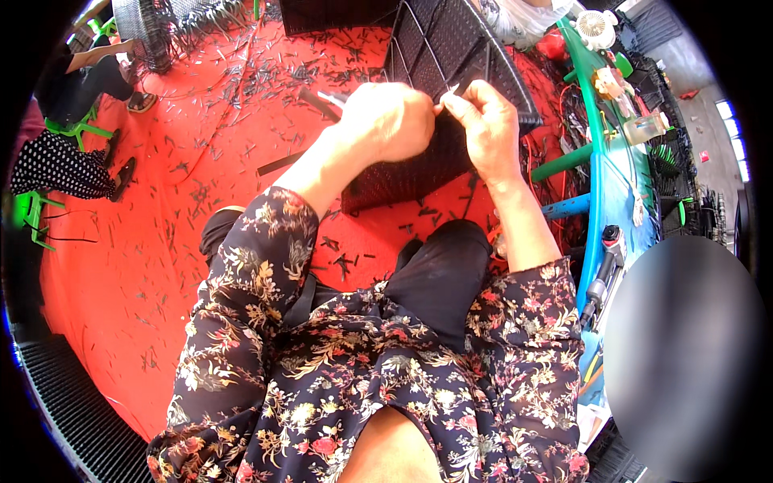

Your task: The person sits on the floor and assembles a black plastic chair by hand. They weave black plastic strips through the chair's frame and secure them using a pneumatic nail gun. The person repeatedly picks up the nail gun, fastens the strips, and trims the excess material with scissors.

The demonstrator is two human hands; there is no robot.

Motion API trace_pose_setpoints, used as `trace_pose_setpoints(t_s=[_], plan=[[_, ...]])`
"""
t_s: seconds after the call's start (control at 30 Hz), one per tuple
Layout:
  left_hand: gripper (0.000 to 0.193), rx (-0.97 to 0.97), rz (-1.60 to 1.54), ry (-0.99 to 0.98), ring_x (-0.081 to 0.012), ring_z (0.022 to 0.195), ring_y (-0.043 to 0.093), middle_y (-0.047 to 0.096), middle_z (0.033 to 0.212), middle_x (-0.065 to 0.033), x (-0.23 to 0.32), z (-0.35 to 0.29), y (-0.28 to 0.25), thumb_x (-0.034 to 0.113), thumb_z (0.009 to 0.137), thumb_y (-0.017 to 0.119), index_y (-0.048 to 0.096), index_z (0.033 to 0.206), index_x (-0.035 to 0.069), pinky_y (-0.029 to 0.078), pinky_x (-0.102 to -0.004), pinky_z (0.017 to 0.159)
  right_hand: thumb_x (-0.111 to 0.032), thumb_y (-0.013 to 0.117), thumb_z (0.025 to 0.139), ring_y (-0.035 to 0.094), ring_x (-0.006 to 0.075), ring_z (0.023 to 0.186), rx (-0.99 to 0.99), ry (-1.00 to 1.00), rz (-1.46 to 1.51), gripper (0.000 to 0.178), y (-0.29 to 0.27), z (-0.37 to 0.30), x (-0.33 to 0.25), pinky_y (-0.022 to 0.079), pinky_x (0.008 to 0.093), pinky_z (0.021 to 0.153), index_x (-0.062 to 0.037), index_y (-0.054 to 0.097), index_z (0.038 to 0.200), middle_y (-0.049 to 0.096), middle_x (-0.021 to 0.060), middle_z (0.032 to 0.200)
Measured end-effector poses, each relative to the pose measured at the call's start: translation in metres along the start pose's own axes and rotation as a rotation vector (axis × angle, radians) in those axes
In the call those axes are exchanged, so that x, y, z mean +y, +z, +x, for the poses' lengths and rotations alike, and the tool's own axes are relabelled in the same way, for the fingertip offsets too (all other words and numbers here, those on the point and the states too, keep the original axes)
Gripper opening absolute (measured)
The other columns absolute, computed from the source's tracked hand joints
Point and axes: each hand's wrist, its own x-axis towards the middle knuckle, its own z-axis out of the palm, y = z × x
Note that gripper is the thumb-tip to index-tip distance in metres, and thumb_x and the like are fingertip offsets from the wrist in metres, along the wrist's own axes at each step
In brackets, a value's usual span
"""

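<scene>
Our L hand [389, 121] is fisted, our R hand [487, 129] pinched w/ thumb & fingers just beside it; can't tell what's in either. Behind/below them: blk woven box [463, 36] on red floor sheet [97, 282]. Far L: seated person [76, 88].

A dark top [354, 354], floral in red and cream, is worn with black trousers [443, 278].

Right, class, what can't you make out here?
Head view:
Left hand: palm hidden by its own back.
Pale tip at right hand: too small to identify.
Woven box: partly behind both hands.
Polka-dot co-worker: upper body cut by fisheye rim.
Grey blur: hides what's behind.
</scene>
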Motion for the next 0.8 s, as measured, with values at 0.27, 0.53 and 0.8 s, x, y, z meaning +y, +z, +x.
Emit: trace_pose_setpoints(t_s=[0.27,0.53,0.8], plan=[[0.018,-0.105,-0.173,0.286,-0.0288,0.06,0.066,0.065,0.065,-0.0134,0.042,-0.009,0.021,0.02,0.072,0.052,0.066,0.068,0.01,0.052,-0.0411,0.057,-0.012,0.064,0.082,0.051,0.0125,0.064,0.023,0.146,-0.235,0.019,-0.043,-0.059,-0.014,0.044,0.027,0.059,-0.0004,0.052,0.072,0.051,0.0077,0.065],[0.022,0.146,-0.072,0.49,-0.04,0.074,0.06,0.061,0.074,-0.0194,-0.062,0.042,0.064,0.022,0.09,0.048,0.057,0.085,0.003,0.047,-0.0472,0.065,-0.014,0.07,0.073,0.059,0.0298,0.09,0.162,0.047,-0.647,0.042,-0.062,-0.117,-0.057,0.049,0.037,0.076,-0.0026,0.053,0.11,0.059,0.0141,0.098],[0.024,-0.13,-0.135,0.292,-0.0399,0.072,0.055,0.057,0.077,-0.0233,-0.076,0.037,0.046,0.019,0.092,0.045,0.057,0.086,-0.001,0.042,-0.043,0.062,-0.005,0.067,0.078,0.063,0.014,0.074,0.756,0.428,-0.635,0.03,-0.153,-0.354,-0.102,0.052,0.028,0.067,-0.0028,0.057,0.106,0.063,0.0078,0.085]])
